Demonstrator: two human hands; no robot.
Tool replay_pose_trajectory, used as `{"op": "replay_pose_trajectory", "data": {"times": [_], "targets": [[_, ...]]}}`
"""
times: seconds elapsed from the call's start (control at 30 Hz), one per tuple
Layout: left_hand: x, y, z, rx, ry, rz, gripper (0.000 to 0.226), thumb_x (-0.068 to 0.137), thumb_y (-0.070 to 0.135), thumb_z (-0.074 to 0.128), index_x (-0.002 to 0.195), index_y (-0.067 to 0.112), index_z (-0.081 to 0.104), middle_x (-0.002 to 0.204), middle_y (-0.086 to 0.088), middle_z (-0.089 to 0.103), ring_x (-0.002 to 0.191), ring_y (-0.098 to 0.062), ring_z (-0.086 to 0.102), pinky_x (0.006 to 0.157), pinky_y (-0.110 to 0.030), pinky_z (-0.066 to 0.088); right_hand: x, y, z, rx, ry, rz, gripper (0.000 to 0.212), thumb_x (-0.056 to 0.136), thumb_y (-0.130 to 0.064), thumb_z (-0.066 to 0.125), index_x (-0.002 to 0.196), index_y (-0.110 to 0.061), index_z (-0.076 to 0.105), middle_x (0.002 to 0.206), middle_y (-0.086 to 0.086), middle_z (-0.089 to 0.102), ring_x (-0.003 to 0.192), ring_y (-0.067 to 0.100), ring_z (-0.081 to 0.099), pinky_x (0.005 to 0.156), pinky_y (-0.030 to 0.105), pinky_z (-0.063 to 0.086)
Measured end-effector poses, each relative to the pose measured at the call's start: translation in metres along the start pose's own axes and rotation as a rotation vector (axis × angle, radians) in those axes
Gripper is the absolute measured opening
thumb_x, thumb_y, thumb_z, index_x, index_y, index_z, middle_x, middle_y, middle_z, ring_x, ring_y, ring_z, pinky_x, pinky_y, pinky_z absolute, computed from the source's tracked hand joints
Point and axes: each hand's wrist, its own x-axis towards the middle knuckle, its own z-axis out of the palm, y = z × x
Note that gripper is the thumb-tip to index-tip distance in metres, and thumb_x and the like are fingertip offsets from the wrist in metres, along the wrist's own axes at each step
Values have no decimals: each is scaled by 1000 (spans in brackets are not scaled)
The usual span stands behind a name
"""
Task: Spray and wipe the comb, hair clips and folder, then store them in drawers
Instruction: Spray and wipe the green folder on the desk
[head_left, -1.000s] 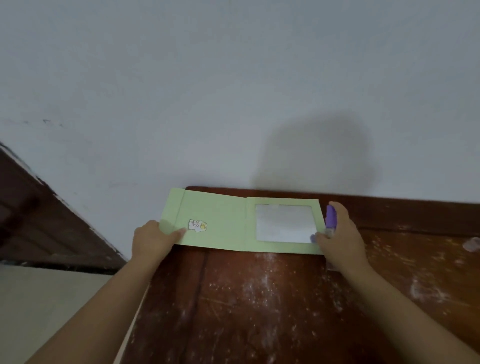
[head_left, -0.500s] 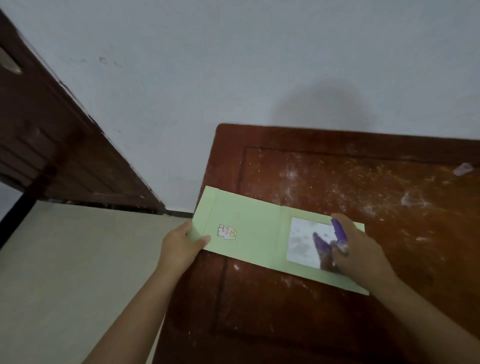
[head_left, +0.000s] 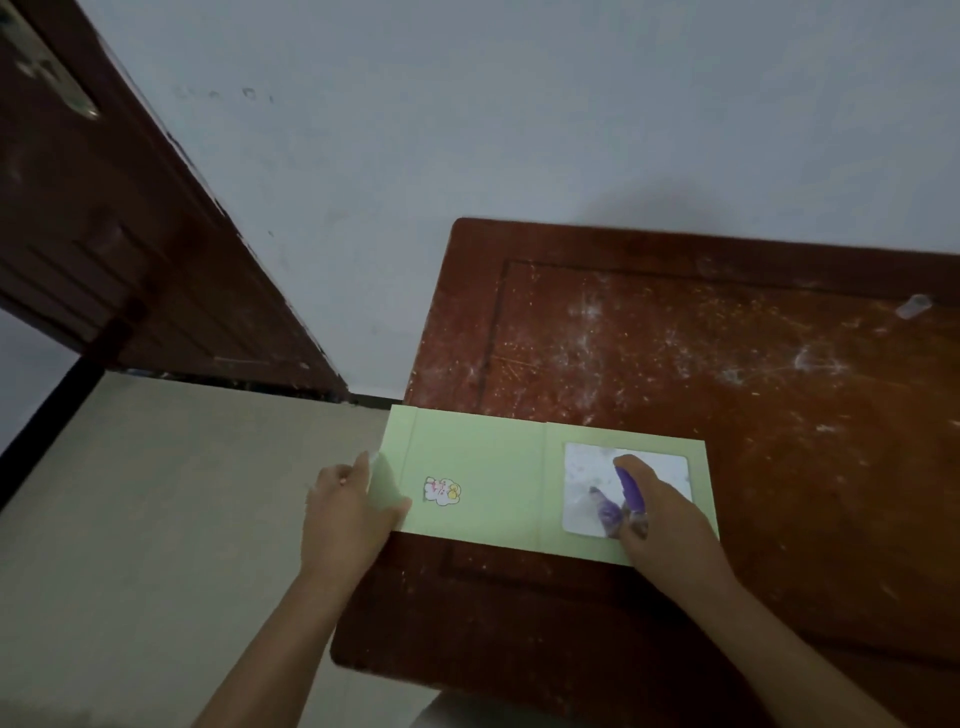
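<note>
Grip, left: our left hand (head_left: 349, 506) pinches the left end of the green folder (head_left: 488, 483), thumb on top of the flap, fingers curled under its edge.
Grip, right: our right hand (head_left: 667, 525) is curled round a small purple spray bottle (head_left: 629, 488), which it holds over the folder's right panel with the forefinger arched across the top.
Folder: it lies opened out flat and lengthwise, its right part on the near-left area of the wooden table (head_left: 727, 364), its left end past the table's left edge, over the floor (head_left: 156, 493).
Folder face: we see a small cartoon sticker (head_left: 442, 491) just right of our left thumb, a vertical crease near the middle, and a shiny square panel (head_left: 587, 467) on the right that mirrors the bottle and fingers.
Bottle against folder: we cannot tell whether the bottle is clear of the panel or touching it.
Arms: both forearms come up from the bottom of the view, the left over the floor and the table's near-left corner, the right over the tabletop, bare to the wrist.
Edges: the folder's near long edge runs well back from the table's front edge; the far table edge meets the grey wall (head_left: 519, 130).
Room: scuffed tabletop, dusted with white marks, stretches beyond and to the right of the folder.
Other things: a small clear object (head_left: 912, 305) lies near the table's far right, well apart from our hands; a dark wooden door (head_left: 104, 234) stands at the left.
</note>
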Motion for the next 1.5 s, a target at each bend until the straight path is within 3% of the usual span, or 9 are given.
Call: {"op": "replay_pose_trajectory", "data": {"times": [0.23, 0.37, 0.53, 0.73, 0.9, 1.2, 1.37, 1.43, 1.5], "targets": [[-23, 58, 32, 63, 55, 363, 68, 83, 61, 31, 138, 21, 36, 149, -16, 26, 140, -35, 17, 111, -48, 20, 2, -11, -10, -59, -22, 10, 51, 90, -13, 48, 137, -19, 30, 131, 4, 50, 110, 21, 54, 85, 23, 41], [-25, 70, 54, 269, -89, 366, 63, 90, 58, 4, 122, 25, 48, 127, -15, 57, 118, -34, 54, 87, -50, 47, 0, -16, -18, -29, 25, -22, 46, 93, -21, 44, 136, -21, 30, 126, 4, 53, 106, 21, 54, 85, 28, 44], [-23, 66, 64, 330, -174, 395, 63, 92, 53, 4, 115, 20, 53, 119, -18, 63, 108, -37, 60, 80, -56, 49, -14, -8, -16, -67, -23, -4, 43, 94, -22, 43, 135, -22, 30, 124, 3, 55, 102, 18, 58, 86, 26, 47], [-25, 68, 66, 332, -188, 413, 60, 93, 52, 3, 118, 17, 45, 118, -22, 62, 108, -40, 59, 80, -58, 48, -24, 17, -36, -59, 78, 181, 47, 93, -28, 46, 136, -21, 28, 119, -2, 56, 80, 5, 50, 53, 7, 36], [-27, 69, 64, 340, -200, 405, 59, 93, 50, 2, 119, 17, 44, 118, -22, 62, 107, -41, 59, 79, -58, 48, -19, 5, -36, 41, 57, 147, 45, 90, -17, 50, 132, -17, 33, 117, 7, 56, 96, 19, 58, 75, 24, 44], [-25, 63, 68, 404, -215, 397, 71, 93, 50, 2, 113, 17, 62, 117, -20, 63, 106, -39, 61, 79, -56, 48, -9, -18, -25, 47, 44, 33, 44, 89, -11, 49, 129, -20, 33, 112, 8, 57, 95, 20, 58, 75, 25, 46], [-30, 81, 55, 347, -207, 397, 99, 66, 68, -19, 142, 24, 24, 153, -17, 12, 142, -35, 8, 113, -51, 12, -27, 15, -39, 171, 121, 169, 62, 89, -25, 56, 139, -24, 21, 124, -12, 46, 103, 12, 58, 79, 17, 44], [-38, 95, 53, 274, -193, 410, 88, 68, 63, -6, 142, 24, 22, 154, -17, 10, 142, -35, 6, 113, -50, 14, -34, 39, -49, 258, 239, 242, 69, 87, -23, 58, 142, -22, 16, 113, -12, 40, 90, 3, 57, 70, 7, 39], [-39, 112, 60, 319, -143, 547, 65, 77, 53, 27, 129, 18, 44, 137, -24, 44, 126, -43, 42, 95, -57, 40, -38, 63, -61, 348, 375, 275, 65, 88, -12, 55, 142, -15, 19, 109, -1, 48, 78, 0, 53, 64, 6, 39]]}}
